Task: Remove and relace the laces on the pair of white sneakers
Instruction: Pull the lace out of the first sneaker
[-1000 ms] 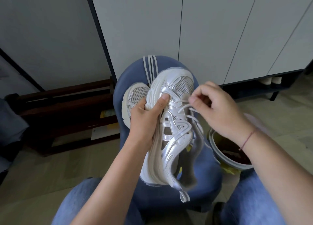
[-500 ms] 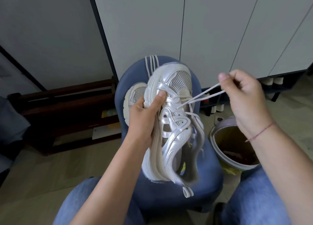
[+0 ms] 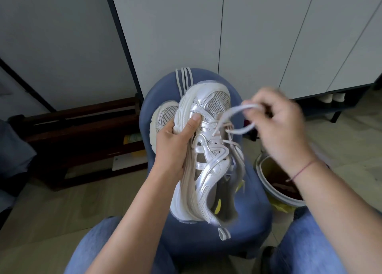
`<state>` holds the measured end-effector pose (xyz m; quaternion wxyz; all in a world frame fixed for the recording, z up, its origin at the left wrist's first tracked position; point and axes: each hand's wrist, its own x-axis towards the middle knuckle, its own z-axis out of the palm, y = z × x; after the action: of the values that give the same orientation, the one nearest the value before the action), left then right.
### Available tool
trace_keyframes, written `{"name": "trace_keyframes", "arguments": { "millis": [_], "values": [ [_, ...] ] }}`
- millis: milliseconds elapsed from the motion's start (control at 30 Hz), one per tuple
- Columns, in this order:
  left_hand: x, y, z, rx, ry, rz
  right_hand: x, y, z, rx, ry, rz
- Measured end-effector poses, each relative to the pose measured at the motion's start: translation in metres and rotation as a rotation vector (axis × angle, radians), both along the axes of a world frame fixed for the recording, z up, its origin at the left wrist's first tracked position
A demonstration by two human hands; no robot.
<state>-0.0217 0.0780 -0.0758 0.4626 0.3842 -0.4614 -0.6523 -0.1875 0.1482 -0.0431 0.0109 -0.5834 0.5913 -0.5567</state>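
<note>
**A:** What's nearest?

**B:** Knees in blue jeans (image 3: 306,244) at 5 and 7 o'clock, with a padded blue stool (image 3: 254,222) between them. A grey bin (image 3: 259,170) with a yellow liner stands on the floor at 4 o'clock, and the right forearm hides part of it.

**A:** And the shoe?

**B:** The sneaker (image 3: 208,156) is held over the stool with its toe toward 12. The left hand (image 3: 175,143) grips the forefoot from 9 o'clock, thumb pressed on the upper and fingers curled round the sole. The right hand (image 3: 279,125) is at 2 o'clock from the shoe and blurred. Its fingers pinch a loop of the lace (image 3: 237,111), which runs back to the eyelets.

**A:** Materials?

**B:** Glossy silver overlays on open mesh, above a thick ribbed white sole. The lace is flat and white.

**A:** Farther out?

**B:** The second sneaker (image 3: 163,118) lies at 10 o'clock behind the left hand. Loose white laces (image 3: 183,81) drape over the stool's far edge at 12. Beyond are a dark wooden rack (image 3: 82,129) at 9 and pale cabinet doors (image 3: 258,36).
</note>
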Motion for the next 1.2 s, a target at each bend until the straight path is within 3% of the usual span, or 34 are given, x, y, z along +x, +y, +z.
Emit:
{"name": "trace_keyframes", "arguments": {
  "millis": [100, 200, 267, 533, 733, 800, 933, 1000, 1100, 1200],
  "values": [
    [0.001, 0.000, 0.001, 0.010, 0.000, 0.003, -0.018, 0.006, 0.008, 0.097, -0.173, -0.009],
    [-0.001, 0.001, 0.000, -0.001, -0.023, 0.005, -0.011, 0.008, 0.000, 0.374, -0.026, 0.150],
    [-0.002, 0.001, -0.001, -0.008, -0.037, 0.017, -0.003, 0.010, -0.003, 0.431, 0.092, 0.240],
    [-0.005, 0.001, -0.003, -0.031, -0.024, 0.003, 0.007, 0.007, -0.004, 0.293, 0.283, 0.177],
    [-0.007, 0.003, -0.003, -0.035, -0.005, 0.004, 0.015, -0.005, -0.015, 0.143, 0.236, 0.152],
    [-0.006, 0.003, -0.002, -0.026, -0.013, 0.001, 0.017, -0.003, -0.013, 0.171, 0.094, 0.185],
    [-0.003, 0.002, 0.001, 0.044, -0.013, 0.016, -0.002, -0.002, -0.001, 0.046, -0.517, 0.195],
    [-0.002, 0.002, 0.002, 0.063, -0.009, 0.025, -0.014, -0.003, 0.000, 0.020, -0.639, 0.123],
    [-0.003, 0.002, 0.001, 0.048, -0.002, 0.017, -0.017, 0.000, -0.007, 0.203, -0.396, 0.043],
    [-0.004, 0.002, 0.000, 0.036, 0.004, 0.013, -0.011, 0.004, -0.003, 0.242, -0.161, 0.105]
  ]
}}
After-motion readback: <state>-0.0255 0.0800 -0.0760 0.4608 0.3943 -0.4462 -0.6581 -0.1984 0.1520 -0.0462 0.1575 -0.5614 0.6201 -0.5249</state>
